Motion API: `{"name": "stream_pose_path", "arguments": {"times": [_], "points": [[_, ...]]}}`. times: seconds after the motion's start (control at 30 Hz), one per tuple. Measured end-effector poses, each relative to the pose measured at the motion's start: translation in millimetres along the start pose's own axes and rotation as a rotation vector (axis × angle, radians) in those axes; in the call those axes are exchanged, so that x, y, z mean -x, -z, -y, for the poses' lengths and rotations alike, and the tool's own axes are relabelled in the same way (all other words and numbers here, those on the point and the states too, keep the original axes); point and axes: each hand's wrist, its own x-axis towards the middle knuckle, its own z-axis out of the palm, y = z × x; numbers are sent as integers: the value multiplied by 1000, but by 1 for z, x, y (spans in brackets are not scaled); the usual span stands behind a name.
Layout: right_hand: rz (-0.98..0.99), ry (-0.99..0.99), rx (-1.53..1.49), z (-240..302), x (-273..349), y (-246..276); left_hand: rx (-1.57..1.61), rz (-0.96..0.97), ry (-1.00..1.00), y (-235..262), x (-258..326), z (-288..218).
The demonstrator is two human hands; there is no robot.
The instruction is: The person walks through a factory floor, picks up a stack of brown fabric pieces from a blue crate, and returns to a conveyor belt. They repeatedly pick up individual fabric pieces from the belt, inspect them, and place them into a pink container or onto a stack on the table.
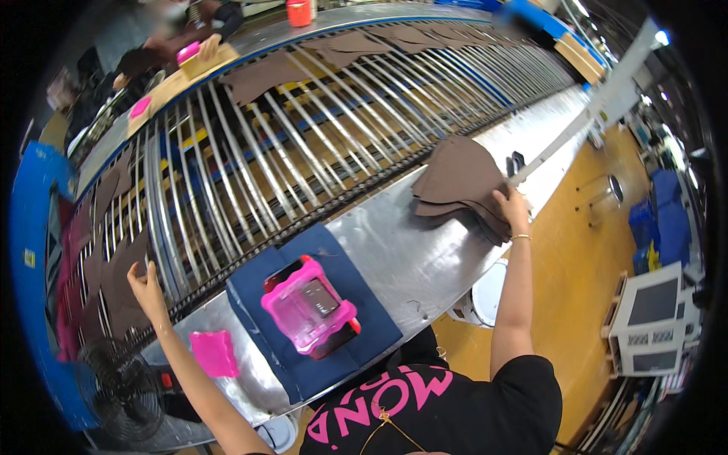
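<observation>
A long roller conveyor (303, 144) of metal rods runs from near left to far right, flanked by a steel counter (425, 250) and a yellow floor (584, 273) at right. Brown fabric pieces ride the rods. A stack of brown pieces (461, 186) lies on the counter at far right, its long axis along the counter's edge. The right hand (514, 208) presses the stack's near edge; its fingers are hidden. The left hand (144, 284), fingers spread, touches a brown piece (121, 292) on the rods at near left. Between them sits a pink box (309, 305) on a blue mat (311, 311).
</observation>
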Motion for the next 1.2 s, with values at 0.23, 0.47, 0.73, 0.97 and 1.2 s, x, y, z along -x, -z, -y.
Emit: {"name": "stream_pose_path", "arguments": {"times": [0.23,0.47,0.73,0.97,1.2], "points": [[-111,-71,78,38,26,15,209,93,9,7,62,-82],[102,156,89,48,21,62,233,239,-52,29,105,-135],[199,471,-975,196,103,150,192,439,-420,-3,150,-214],[848,739,-1467,287,160,110,680,733,156,45,153,-226],[835,971,-1085,323,206,62,228,266,-47,138,173,-195]]}}
